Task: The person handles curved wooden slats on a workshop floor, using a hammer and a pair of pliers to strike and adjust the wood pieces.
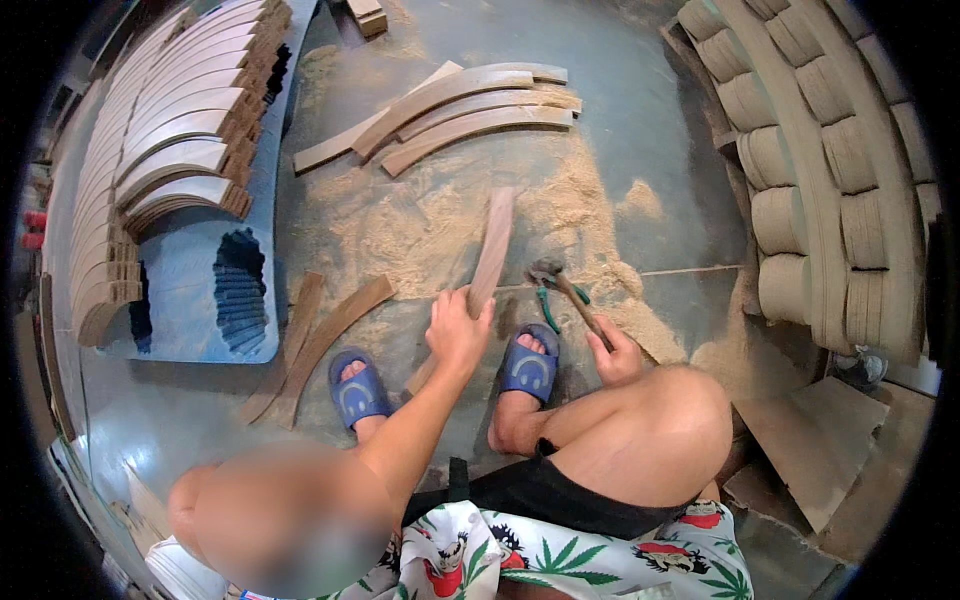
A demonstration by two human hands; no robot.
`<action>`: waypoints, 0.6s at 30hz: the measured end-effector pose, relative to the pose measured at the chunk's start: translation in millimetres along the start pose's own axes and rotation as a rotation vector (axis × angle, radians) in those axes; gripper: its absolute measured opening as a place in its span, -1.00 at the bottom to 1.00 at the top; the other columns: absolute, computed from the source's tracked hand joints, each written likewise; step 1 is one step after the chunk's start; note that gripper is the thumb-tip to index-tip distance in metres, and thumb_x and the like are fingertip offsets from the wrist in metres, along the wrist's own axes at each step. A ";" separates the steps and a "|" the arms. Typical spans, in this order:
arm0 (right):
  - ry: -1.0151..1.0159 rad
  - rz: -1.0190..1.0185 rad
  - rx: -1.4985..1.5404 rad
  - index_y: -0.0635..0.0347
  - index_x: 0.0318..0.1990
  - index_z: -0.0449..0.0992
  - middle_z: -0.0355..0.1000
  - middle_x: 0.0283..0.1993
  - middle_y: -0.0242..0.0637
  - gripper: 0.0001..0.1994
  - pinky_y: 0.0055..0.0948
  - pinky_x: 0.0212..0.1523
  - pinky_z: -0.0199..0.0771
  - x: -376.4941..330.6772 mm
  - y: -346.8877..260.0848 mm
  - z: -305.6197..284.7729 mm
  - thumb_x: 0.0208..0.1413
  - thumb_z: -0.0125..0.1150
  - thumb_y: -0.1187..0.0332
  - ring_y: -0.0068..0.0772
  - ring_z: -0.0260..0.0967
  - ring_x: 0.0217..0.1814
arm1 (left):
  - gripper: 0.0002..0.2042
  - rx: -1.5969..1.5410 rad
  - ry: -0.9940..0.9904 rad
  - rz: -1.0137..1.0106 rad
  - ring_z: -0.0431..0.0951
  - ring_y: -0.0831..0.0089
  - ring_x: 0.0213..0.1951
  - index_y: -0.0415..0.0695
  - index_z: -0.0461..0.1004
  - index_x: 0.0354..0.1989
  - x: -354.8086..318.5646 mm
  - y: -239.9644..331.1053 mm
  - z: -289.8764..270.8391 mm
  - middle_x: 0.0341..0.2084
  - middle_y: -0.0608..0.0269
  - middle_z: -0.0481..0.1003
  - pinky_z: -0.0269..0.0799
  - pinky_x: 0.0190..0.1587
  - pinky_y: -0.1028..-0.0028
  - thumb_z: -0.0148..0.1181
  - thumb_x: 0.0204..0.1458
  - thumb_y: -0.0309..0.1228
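My left hand (460, 330) is closed round a curved wooden slat (493, 235), which stands out from it toward the far side of the floor. In my right hand (616, 352) is the wooden handle of a hammer (575, 300). Its dark head points away from me, beside the slat but apart from it. Under the hammer head lies something with green handles (548, 308), partly covered; I cannot tell its kind. To the left of my left hand, two brown curved slats (335, 335) rest crossed on the floor.
Several loose curved slats (480, 110) lie ahead amid sawdust (400, 230). At the left, stacked pale curved pieces (180, 150) sit on a blue pallet (200, 335). Rows of stacked brown pieces (780, 215) line the right side. A flat board (815, 450) lies near my right knee.
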State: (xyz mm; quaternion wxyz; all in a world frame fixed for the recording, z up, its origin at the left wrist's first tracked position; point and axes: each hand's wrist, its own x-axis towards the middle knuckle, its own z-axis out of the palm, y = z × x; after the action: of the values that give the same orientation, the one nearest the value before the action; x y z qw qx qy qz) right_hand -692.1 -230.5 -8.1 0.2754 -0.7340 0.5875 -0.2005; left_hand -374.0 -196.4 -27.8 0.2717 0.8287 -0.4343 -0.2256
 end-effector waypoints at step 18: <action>-0.359 -0.601 -0.445 -0.44 0.49 0.58 0.43 -0.23 -0.27 -0.48 -0.09 -0.32 0.61 89.9 -27.4 3.0 0.41 0.40 0.15 -0.10 0.59 -0.21 | -0.35 0.435 -0.109 0.420 0.53 0.21 0.07 -0.10 0.52 0.51 -35.2 -40.6 18.0 -0.03 0.24 0.51 0.42 0.04 0.19 0.41 0.28 -0.11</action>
State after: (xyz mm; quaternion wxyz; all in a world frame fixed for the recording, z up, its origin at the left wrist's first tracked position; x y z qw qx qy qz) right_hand -649.0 -313.1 4.5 0.1375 -0.9378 0.3186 -0.0091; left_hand -379.0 -152.0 -62.7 0.1049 0.7462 -0.6481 -0.1102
